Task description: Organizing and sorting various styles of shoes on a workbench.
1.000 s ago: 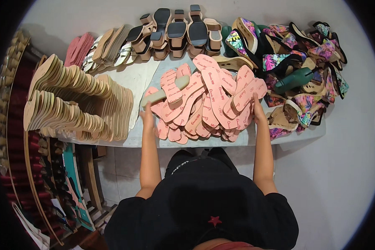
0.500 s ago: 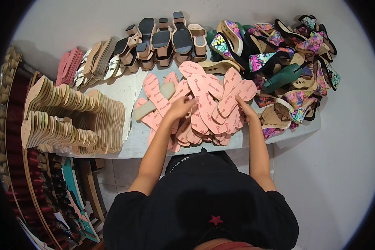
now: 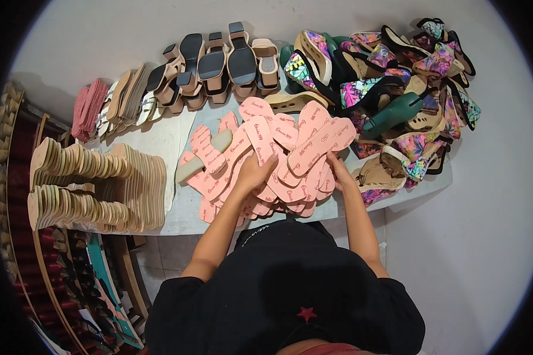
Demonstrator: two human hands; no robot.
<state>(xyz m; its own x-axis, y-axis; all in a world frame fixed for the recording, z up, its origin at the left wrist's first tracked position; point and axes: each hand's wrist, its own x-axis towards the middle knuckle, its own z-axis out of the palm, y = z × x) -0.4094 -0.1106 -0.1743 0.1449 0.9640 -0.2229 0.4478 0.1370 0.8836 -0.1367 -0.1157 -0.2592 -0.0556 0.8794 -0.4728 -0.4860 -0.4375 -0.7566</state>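
Pink shoe insoles [image 3: 321, 143] with red print lie in a loose, crossed heap on the table in front of me. At the heap's middle, my left hand [image 3: 256, 173] is closed on one pink insole [image 3: 259, 135], its thumb lying on top. My right hand [image 3: 341, 173] rests against the heap's right side, fingers stretched along the insole edges, some of them hidden. Two pale greenish pieces, such as the strip [image 3: 188, 170], stick out among the insoles on the left.
Tan sole shapes [image 3: 142, 186] stand in rows on the left of the table [image 3: 177, 220]. Block-heeled sandals [image 3: 212, 65] line the back beside dark pink soles [image 3: 90, 109]. Floral wedge shoes [image 3: 370, 89] and a green shoe last [image 3: 394, 115] pile up on the right.
My left hand has closed on an insole in the middle of the heap. My right hand has slid slightly lower along the right side. The whole view has shifted a little.
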